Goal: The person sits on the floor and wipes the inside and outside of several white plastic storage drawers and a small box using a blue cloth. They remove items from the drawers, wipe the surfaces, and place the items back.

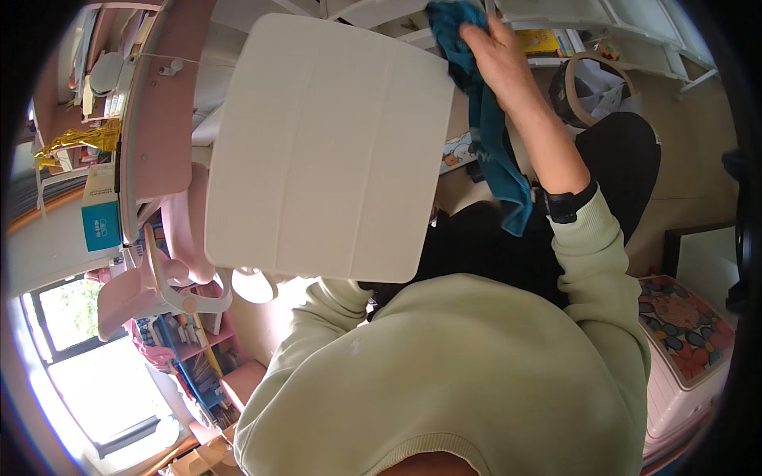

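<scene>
A flat cream-white plastic panel (pixel 333 143) with rounded corners and faint ridges is held up in front of my lap. My left hand is hidden behind the panel; only the sleeve shows, running under its lower edge. My right hand (pixel 497 56), with a black band on the wrist, grips a teal cloth (pixel 491 128) just beyond the panel's upper right corner. One end of the cloth bunches up above my fingers. The other hangs down past the panel's right side toward my dark trousers.
A white rack (pixel 595 15) with yellow books stands at the top right, a lined waste bin (pixel 589 89) below it. At left are a pink desk (pixel 164 101) and a pink chair (pixel 137 288). A pink storage box (pixel 673 369) with a floral top sits at right.
</scene>
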